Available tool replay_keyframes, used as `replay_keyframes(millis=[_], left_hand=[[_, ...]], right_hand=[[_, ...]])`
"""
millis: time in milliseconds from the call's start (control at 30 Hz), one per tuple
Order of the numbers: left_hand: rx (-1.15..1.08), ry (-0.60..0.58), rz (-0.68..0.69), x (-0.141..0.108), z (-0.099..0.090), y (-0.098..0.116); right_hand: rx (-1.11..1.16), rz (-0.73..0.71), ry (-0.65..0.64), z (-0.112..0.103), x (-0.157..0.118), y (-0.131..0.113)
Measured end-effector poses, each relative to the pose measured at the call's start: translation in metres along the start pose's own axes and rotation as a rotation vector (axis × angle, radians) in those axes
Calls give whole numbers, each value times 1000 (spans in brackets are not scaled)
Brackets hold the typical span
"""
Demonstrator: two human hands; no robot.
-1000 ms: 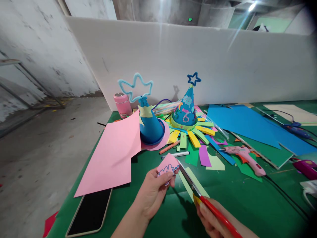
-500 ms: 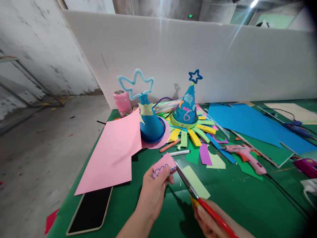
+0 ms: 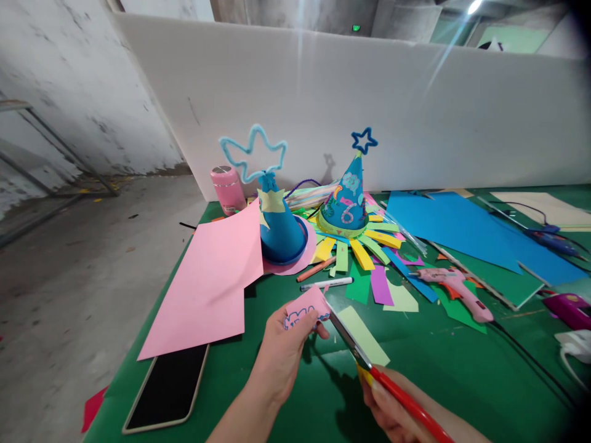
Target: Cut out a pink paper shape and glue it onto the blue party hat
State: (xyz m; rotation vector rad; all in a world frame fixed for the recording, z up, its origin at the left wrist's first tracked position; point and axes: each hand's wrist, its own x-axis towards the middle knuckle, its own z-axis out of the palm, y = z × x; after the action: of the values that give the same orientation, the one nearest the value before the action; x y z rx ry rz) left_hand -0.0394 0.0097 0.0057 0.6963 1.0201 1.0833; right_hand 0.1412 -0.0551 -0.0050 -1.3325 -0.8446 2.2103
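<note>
Between the thumb and fingers of my left hand [image 3: 281, 351] is a small piece of pink paper [image 3: 302, 306] with a wavy blue outline drawn on it. My right hand [image 3: 392, 400] grips scissors [image 3: 401, 394] with red and yellow handles. Their blades point up and left and meet the right edge of the pink piece. A pale green paper strip [image 3: 364, 335] lies on the table just behind the blades. Beyond the pink piece rest a white marker [image 3: 327, 283] and an orange pen [image 3: 316, 269].
Two blue paper cone hats [image 3: 282, 231] [image 3: 348, 197] stand toward the back. A large pink sheet [image 3: 207, 283] overlaps a phone [image 3: 168, 387] at left. A pink glue gun [image 3: 457, 289] with a cord, a blue sheet [image 3: 452, 227], and paper scraps lie at right. A pink bottle [image 3: 228, 189] stands behind.
A sliver of pink paper now sticks up at the piece's top right corner beside the scissor blades. Both hands stay almost in place; the view has shifted slightly.
</note>
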Motion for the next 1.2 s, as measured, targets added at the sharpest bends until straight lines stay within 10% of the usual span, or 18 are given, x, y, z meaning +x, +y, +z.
replay_keyframes(millis=[533, 800, 1200], left_hand=[[72, -117, -74, 2, -10, 2], [-66, -234, -13, -2, -2, 1], [128, 223, 204, 4, 32, -21]], right_hand=[[-100, 153, 159, -6, -16, -1], [206, 259, 56, -17, -6, -2], [274, 137, 62, -5, -11, 7]])
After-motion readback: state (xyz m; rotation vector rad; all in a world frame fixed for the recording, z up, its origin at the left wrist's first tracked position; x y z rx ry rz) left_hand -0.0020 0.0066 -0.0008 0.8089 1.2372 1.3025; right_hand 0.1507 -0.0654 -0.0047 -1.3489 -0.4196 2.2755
